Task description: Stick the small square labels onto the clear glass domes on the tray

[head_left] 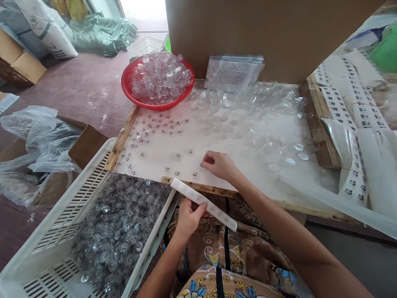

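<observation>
Near the table's front edge my left hand pinches a white strip with faint marks between thumb and fingers. Just above it, my right hand is closed with fingertips low over the white tabletop, beside a small dark printed mark; whatever its fingers hold is too small to name. Clear discs with dark prints lie scattered left of my right hand. Plain clear discs spread over the middle and right of the tabletop.
A red bowl heaped with clear discs stands at the back left. At the left is a white basket full of printed discs. A plastic bag leans on a cardboard panel; printed sheets lie at the right.
</observation>
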A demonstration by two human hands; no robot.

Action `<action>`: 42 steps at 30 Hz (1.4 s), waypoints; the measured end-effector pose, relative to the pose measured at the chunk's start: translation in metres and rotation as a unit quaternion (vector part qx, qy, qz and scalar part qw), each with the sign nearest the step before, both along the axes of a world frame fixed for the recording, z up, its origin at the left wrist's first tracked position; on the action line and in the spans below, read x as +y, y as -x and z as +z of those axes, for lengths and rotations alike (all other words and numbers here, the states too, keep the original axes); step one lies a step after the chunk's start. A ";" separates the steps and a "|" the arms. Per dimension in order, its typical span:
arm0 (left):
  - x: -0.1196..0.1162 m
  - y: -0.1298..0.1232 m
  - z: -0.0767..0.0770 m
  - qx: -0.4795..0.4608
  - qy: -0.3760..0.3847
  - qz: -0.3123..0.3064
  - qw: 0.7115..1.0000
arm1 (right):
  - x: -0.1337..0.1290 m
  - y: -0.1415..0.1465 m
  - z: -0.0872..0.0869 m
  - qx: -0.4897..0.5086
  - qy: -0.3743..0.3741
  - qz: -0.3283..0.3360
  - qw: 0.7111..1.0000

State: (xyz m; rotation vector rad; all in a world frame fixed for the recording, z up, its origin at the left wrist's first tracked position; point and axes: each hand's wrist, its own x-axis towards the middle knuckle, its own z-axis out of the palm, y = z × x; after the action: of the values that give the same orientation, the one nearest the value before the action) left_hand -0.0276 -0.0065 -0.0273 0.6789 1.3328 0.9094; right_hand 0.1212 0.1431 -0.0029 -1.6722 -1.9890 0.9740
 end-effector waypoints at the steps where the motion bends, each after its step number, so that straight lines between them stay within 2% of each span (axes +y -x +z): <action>1: 0.000 0.000 0.001 -0.001 -0.002 -0.001 1.000 | -0.002 0.002 0.000 -0.011 -0.004 0.004 1.000; 7: 0.000 -0.002 0.002 0.002 -0.006 -0.002 1.000 | -0.012 0.016 -0.005 -0.102 -0.082 0.028 0.991; 11: 0.001 -0.002 0.004 -0.017 0.001 -0.006 1.000 | -0.006 0.031 -0.006 -0.105 -0.079 0.030 0.991; 15: 0.002 0.013 0.014 -0.154 0.019 0.036 0.987 | 0.002 0.040 -0.005 -0.048 -0.083 0.033 0.995; 18: 0.002 0.034 0.016 -0.247 -0.025 0.102 0.963 | 0.000 0.036 -0.003 0.039 -0.123 0.054 0.990; 20: 0.003 0.046 0.011 -0.257 -0.041 0.140 0.955 | -0.005 0.032 0.001 0.114 -0.133 0.081 0.981; 23: 0.005 0.054 -0.004 -0.218 -0.013 0.180 0.959 | -0.014 0.029 0.012 0.185 -0.122 0.132 0.966; 28: 0.000 0.045 -0.027 -0.218 0.039 0.156 0.962 | -0.024 0.034 0.039 0.198 -0.139 0.216 0.946; 31: -0.012 0.032 -0.034 -0.220 0.070 0.101 0.968 | -0.025 0.041 0.052 0.196 -0.155 0.329 0.911; 33: -0.019 0.023 -0.037 -0.263 0.059 0.057 0.961 | -0.026 0.044 0.055 0.205 -0.134 0.409 0.879; 35: -0.023 0.019 -0.035 -0.352 0.003 0.030 0.935 | -0.027 0.043 0.055 0.224 -0.089 0.442 0.864; 37: -0.020 0.023 -0.027 -0.443 -0.075 -0.031 0.893 | -0.028 0.038 0.053 0.252 -0.027 0.414 0.874; 38: -0.016 0.028 -0.020 -0.448 -0.099 -0.066 0.886 | -0.029 0.034 0.051 0.265 0.005 0.381 0.886; 40: -0.006 0.039 -0.002 -0.366 -0.122 -0.069 0.920 | -0.030 0.026 0.048 0.277 0.056 0.301 0.911; 42: 0.003 0.047 0.016 -0.226 -0.158 0.015 0.961 | -0.033 0.021 0.047 0.264 0.076 0.237 0.932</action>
State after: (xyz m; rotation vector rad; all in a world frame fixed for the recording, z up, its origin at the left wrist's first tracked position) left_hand -0.0748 -0.0031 -0.0116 0.6448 0.8000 1.2329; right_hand 0.1004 0.1101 0.0443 -0.8472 -1.9894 1.5825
